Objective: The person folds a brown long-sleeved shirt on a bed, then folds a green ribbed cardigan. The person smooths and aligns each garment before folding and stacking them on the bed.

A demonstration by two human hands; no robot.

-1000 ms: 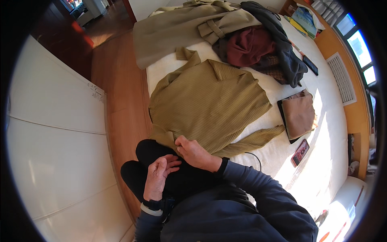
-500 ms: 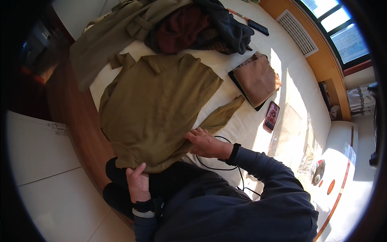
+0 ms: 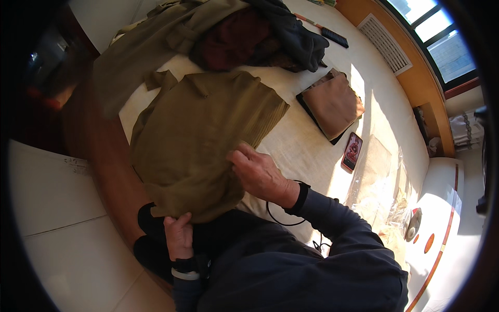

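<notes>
An olive-brown ribbed sweater is spread on the bed in front of me, its near end reaching my lap. My left hand pinches the sweater's near edge between thumb and fingers. Over the right part of the garment, my right hand is closed, fingers curled against the knit and apparently gripping the sleeve fabric. That sleeve lies inward on the body, its end hidden beneath or behind my fingers. The other sleeve runs along the far left side.
Coats and dark clothes are heaped at the far side of the bed. To the right lie folded brown garments, a phone and clear plastic packaging. A black brush rests farther back. Beside my right forearm loops a black cable.
My right hand has shifted slightly left, bringing the sleeve that stretched out to the right inward over the sweater's body. My left hand keeps its hold on the near edge.
</notes>
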